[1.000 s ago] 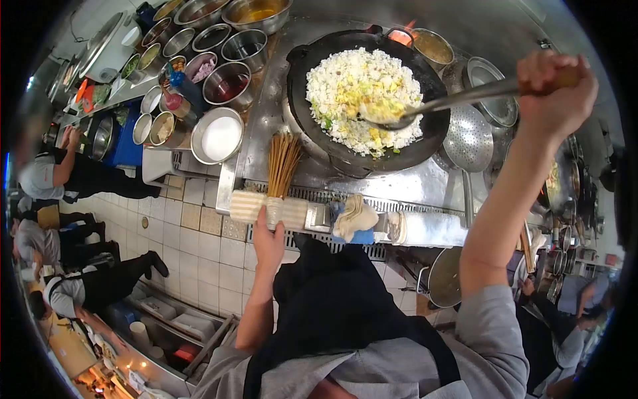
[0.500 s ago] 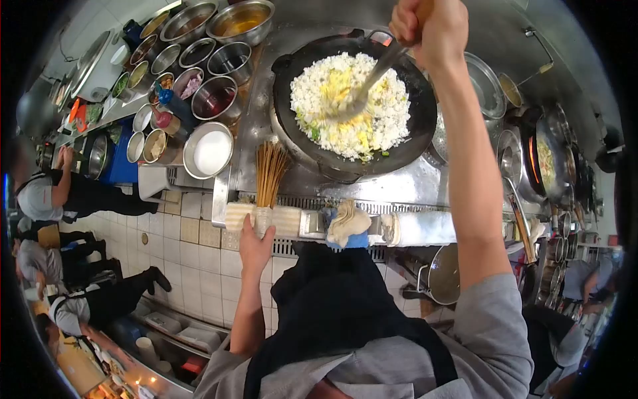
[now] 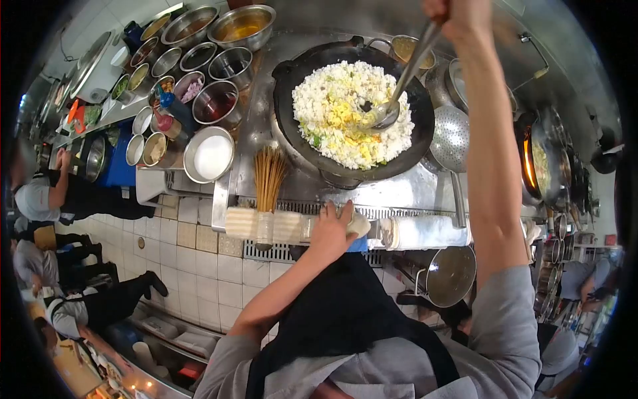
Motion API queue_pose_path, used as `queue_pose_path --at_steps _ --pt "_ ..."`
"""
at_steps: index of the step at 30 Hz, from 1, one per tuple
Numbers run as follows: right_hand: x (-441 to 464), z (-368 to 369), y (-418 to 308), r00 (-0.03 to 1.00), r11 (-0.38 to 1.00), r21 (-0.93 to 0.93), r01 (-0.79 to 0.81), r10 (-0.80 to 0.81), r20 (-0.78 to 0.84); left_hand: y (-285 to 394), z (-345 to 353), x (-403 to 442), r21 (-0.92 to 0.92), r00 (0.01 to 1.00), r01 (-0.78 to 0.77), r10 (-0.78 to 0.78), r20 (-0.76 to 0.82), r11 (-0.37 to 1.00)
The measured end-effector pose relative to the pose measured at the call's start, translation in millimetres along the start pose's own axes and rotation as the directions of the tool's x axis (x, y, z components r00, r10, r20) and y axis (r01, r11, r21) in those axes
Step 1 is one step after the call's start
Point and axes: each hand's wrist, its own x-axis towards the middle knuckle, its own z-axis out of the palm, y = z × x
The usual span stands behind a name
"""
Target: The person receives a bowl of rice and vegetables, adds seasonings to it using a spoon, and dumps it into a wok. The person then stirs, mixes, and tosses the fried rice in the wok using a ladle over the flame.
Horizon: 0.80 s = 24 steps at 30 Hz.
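Observation:
My right hand [image 3: 465,18] is closed around the handle of a metal ladle [image 3: 413,66]. The ladle's bowl rests in white rice [image 3: 325,90] mixed with yellow egg and bits of green. All this lies in a large black wok [image 3: 287,110] on the steel stove. Over the stove's front ledge my left hand [image 3: 332,231] has its fingers spread, touching a beige cloth [image 3: 359,225] that it partly covers. To its left, a bamboo wok brush [image 3: 268,179] lies with its handle end on the ledge.
Bowls of sauces and ingredients crowd the left, with a bowl of white granules [image 3: 211,153] nearest the wok. A perforated strainer [image 3: 452,136] lies right of the wok. Flames show beside another wok [image 3: 548,156] at far right. Co-workers [image 3: 40,199] stand at far left.
My left hand has let go of the wok brush and moved right to the cloth. The ladle has shifted right through the rice, and my right hand has moved up and right.

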Motion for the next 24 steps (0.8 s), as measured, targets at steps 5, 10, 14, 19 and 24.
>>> queue_pose_path --at_steps 5,10,14,19,24 --pt "-49 11 0 0.993 0.998 0.067 0.022 -0.029 0.113 8 10 14 -0.016 0.937 0.056 -0.047 0.346 0.998" --pt "-31 21 -11 0.988 0.991 0.074 -0.108 0.098 0.123 -4 43 10 -0.017 0.933 0.041 -0.032 0.358 0.999" --pt "-54 22 -27 0.993 0.985 0.139 0.107 -0.114 0.043 -36 29 -10 -0.703 0.934 0.324 -0.098 0.342 0.633" --pt "-34 6 4 0.987 0.986 0.054 -0.161 0.160 0.020 -55 12 -16 -0.821 0.816 0.448 -0.212 0.538 -0.354" --pt "-47 -65 -52 0.989 0.995 0.081 0.050 -0.061 0.133 -60 -15 22 -0.869 0.804 0.285 -0.392 0.447 -0.405"
